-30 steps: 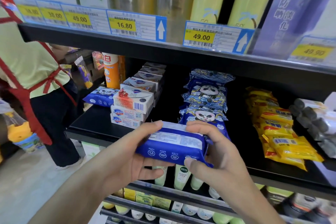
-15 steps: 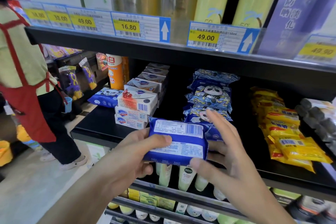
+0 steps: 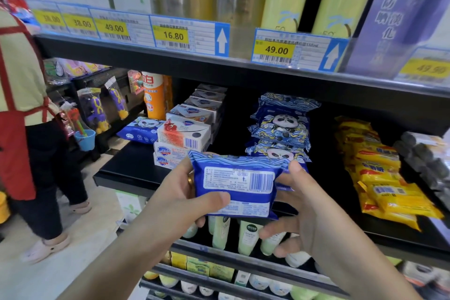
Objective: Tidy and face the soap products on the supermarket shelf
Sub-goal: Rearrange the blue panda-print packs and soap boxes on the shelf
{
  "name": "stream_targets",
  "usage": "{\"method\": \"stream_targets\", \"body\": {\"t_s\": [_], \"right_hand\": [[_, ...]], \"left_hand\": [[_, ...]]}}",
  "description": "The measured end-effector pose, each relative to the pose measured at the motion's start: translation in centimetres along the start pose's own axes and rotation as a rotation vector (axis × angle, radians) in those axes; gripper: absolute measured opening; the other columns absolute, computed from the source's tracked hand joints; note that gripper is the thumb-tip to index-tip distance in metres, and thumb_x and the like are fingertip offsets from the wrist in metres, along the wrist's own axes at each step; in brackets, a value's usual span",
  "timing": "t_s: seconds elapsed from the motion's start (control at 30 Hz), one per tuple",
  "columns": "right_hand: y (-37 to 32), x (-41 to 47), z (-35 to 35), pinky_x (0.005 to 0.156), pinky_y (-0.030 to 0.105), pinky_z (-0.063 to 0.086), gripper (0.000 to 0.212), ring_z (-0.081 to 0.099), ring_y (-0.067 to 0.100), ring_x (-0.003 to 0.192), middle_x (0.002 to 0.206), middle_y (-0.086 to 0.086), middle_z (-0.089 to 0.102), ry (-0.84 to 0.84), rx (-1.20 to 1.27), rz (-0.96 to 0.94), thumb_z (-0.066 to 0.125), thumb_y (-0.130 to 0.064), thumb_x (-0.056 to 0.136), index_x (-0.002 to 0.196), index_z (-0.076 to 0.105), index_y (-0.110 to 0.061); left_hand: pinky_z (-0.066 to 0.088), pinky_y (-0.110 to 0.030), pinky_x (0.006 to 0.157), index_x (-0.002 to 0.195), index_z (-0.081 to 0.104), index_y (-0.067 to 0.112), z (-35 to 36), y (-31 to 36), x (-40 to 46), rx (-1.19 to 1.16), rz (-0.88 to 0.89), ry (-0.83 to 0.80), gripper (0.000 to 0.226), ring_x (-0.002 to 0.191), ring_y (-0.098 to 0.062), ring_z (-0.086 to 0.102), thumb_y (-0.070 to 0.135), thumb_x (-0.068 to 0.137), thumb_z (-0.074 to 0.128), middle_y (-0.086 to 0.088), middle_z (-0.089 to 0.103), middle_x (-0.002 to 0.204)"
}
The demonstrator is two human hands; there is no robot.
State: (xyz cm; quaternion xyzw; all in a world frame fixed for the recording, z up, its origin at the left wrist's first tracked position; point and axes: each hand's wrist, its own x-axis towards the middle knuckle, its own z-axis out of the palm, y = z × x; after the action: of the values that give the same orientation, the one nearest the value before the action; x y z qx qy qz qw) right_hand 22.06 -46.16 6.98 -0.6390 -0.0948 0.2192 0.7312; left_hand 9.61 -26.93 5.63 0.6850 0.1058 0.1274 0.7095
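Observation:
A blue soap pack (image 3: 237,186) is held in front of the black shelf (image 3: 126,170), its white label and barcode side facing me. My left hand (image 3: 180,198) grips its left end, thumb across the front. My right hand (image 3: 314,212) holds the right end with its fingers spread behind the pack. Behind it on the shelf lies a row of blue panda soap packs (image 3: 280,126). Stacked white Safeguard soap boxes (image 3: 183,135) stand to the left, with one more blue panda pack (image 3: 141,129) lying beside them.
Yellow soap packs (image 3: 379,168) fill the shelf's right side, grey rolls (image 3: 423,153) beyond them. Price tags (image 3: 190,36) line the upper shelf edge. Pale green bottles (image 3: 246,234) stand on the shelf below. A person in a red apron (image 3: 22,114) stands in the aisle at left.
The blue pack has been turned from its edge to its label side and lifted slightly. My right hand went from an open touch to holding the pack's right end.

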Motion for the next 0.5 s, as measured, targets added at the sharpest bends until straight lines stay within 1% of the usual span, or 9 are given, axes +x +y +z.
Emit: {"method": "stream_targets", "body": {"t_s": [0.03,0.1,0.13,0.17,0.2,0.23,0.27,0.33,0.5], "right_hand": [[-0.7,0.0,0.2,0.112,0.027,0.040,0.043,0.059,0.037,0.122,0.147,0.028,0.050,-0.035,-0.036,0.035,0.022,-0.014,0.113,0.146,0.038,0.009],[-1.2,-1.1,0.5,0.093,0.029,0.048,0.039,0.060,0.033,0.111,0.133,0.032,0.058,-0.204,-0.003,0.078,0.030,-0.021,0.113,0.136,0.047,0.006],[-1.7,-1.5,1.1,0.086,0.036,0.049,0.041,0.061,0.032,0.107,0.133,0.031,0.059,-0.316,-0.038,0.132,0.041,-0.027,0.109,0.137,0.050,0.003],[-2.0,-2.1,1.8,0.080,0.040,0.056,0.053,0.066,0.035,0.104,0.134,0.028,0.062,-0.356,-0.065,0.212,0.059,-0.039,0.098,0.137,0.056,-0.003],[-2.2,-2.3,2.0,0.069,0.042,0.060,0.071,0.070,0.040,0.093,0.130,0.024,0.067,-0.329,-0.069,0.283,0.071,-0.053,0.075,0.131,0.063,-0.011],[-2.2,-2.1,2.2,0.058,0.042,0.060,0.082,0.072,0.042,0.082,0.123,0.020,0.072,-0.256,-0.082,0.334,0.074,-0.060,0.055,0.125,0.069,-0.017],[-2.0,-2.4,2.3,0.055,0.040,0.059,0.080,0.073,0.041,0.077,0.118,0.016,0.075,-0.247,-0.081,0.320,0.075,-0.063,0.051,0.120,0.073,-0.021],[-1.0,-3.1,2.0,0.062,0.038,0.061,0.067,0.074,0.034,0.077,0.112,0.010,0.078,-0.240,-0.061,0.220,0.075,-0.065,0.064,0.117,0.075,-0.025],[-0.1,-2.8,1.8,0.069,0.037,0.063,0.073,0.074,0.038,0.082,0.112,0.016,0.077,-0.183,0.045,0.193,0.091,-0.043,0.070,0.129,0.065,-0.011]], "left_hand": [[0.048,-0.019,0.052,0.104,0.067,0.049,0.0,-0.1,0.0,0.016,0.020,0.004,0.043,0.071,-0.002,0.064,0.022,0.075,0.081,0.003,0.078,0.113],[0.052,-0.018,0.056,0.107,0.066,0.050,0.1,-0.2,-0.2,0.021,0.055,-0.002,0.049,0.078,-0.002,0.070,0.017,0.074,0.081,0.003,0.079,0.114],[0.055,-0.018,0.061,0.108,0.067,0.051,0.0,-0.4,-0.2,0.014,0.074,-0.011,0.052,0.085,-0.004,0.073,0.014,0.074,0.082,0.002,0.079,0.115],[0.057,-0.018,0.068,0.110,0.067,0.050,0.0,-0.5,-0.1,0.016,0.094,-0.019,0.054,0.095,-0.008,0.075,0.011,0.074,0.082,0.002,0.078,0.116],[0.059,-0.019,0.077,0.112,0.068,0.049,-0.1,-0.6,-0.1,0.028,0.112,-0.025,0.057,0.103,-0.013,0.075,0.010,0.074,0.083,0.001,0.078,0.118],[0.059,-0.022,0.085,0.115,0.068,0.047,-0.2,-0.7,-0.1,0.041,0.130,-0.033,0.058,0.108,-0.018,0.074,0.009,0.074,0.084,0.000,0.077,0.120],[0.059,-0.023,0.090,0.117,0.068,0.045,-0.3,-0.8,0.0,0.049,0.146,-0.042,0.058,0.110,-0.020,0.073,0.008,0.074,0.084,-0.001,0.077,0.121],[0.058,-0.025,0.092,0.120,0.067,0.042,-0.5,-1.0,0.0,0.056,0.170,-0.053,0.060,0.113,-0.022,0.073,0.006,0.075,0.085,-0.003,0.076,0.122],[0.058,-0.028,0.097,0.121,0.069,0.041,-0.6,-1.2,0.1,0.073,0.155,-0.075,0.060,0.116,-0.023,0.071,0.006,0.076,0.085,-0.004,0.075,0.125]]}}
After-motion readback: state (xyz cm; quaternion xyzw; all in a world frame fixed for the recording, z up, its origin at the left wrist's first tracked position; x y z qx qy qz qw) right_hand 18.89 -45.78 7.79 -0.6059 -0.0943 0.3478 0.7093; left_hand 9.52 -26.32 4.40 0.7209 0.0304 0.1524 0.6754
